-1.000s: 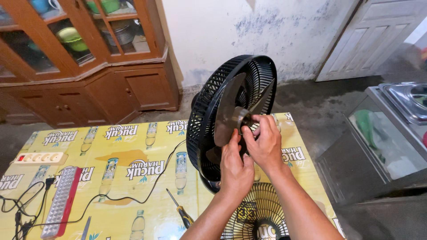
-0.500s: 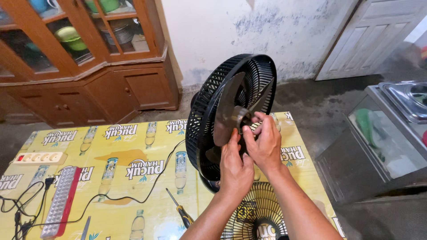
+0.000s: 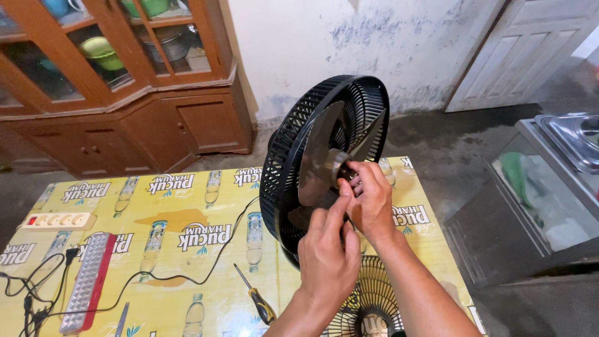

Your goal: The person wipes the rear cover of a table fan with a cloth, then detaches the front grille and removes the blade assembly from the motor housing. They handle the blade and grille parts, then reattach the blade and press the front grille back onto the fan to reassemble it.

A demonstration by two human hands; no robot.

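Black plastic fan with its rear grille on and front guard off [image 3: 293,181] stands upright on the worktop covered in yellow printed plastic sheet [image 3: 187,249], near its far right part. Translucent grey blades [image 3: 321,156] exposed; round hub cap at the blade centre [image 3: 342,170] faces the person.

Right hand [image 3: 371,203] sits at the hub, fingers [image 3: 355,181] curled and pinching the cap from the right side. Left hand [image 3: 327,259] is just below and left of it, forefinger and thumb stretched up, tips touching the hub beside the right hand; remaining fingers folded loosely. Both forearms enter from the bottom edge.

Detached black wire front guard [image 3: 368,306] lies flat on the worktop under the wrists. Yellow-and-black-handled screwdriver [image 3: 257,299] lies just left of it. Black power cord [image 3: 187,271] trails left across the sheet. White multi-socket extension strip [image 3: 57,219] at far left; red-and-white oblong lamp [image 3: 87,282] nearer the front. Brown wooden glass-fronted cabinet [image 3: 125,106] behind; glass-sided metal cart [image 3: 536,200] at right.
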